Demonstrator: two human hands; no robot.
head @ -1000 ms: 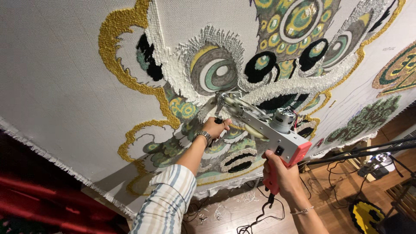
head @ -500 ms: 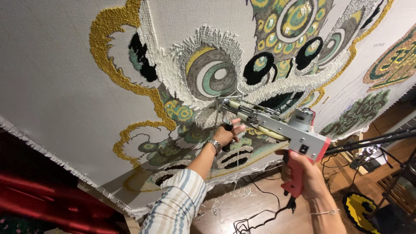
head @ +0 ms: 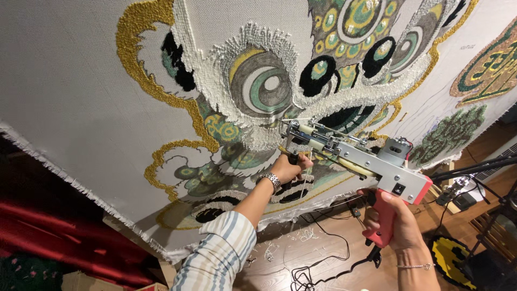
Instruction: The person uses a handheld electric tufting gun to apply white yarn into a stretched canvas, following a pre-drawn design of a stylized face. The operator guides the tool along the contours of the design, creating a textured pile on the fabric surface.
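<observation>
Overhead, filling most of the view: stretched white backing cloth (head: 70,91), tufted with a lion-dance face in gold, green, black and white yarn, fringe fraying along its lower edge. Below, wooden floor (head: 323,253) littered with yarn scraps, crossed by a black power cord (head: 323,269). At lower left, red drapery (head: 48,237). At right, a dark stand arm (head: 474,170). Next, tufting gun (head: 355,156), silver body with coral-red grip, nose set against the cloth just beneath the lion's muzzle. Right hand (head: 396,226) clamped around the red grip, thin bracelet at the wrist. Left hand (head: 288,168) closed on the black front handle, metal watch (head: 269,180) and striped sleeve (head: 221,258) behind it. 2 hands well apart, 1 at each end of the gun.
</observation>
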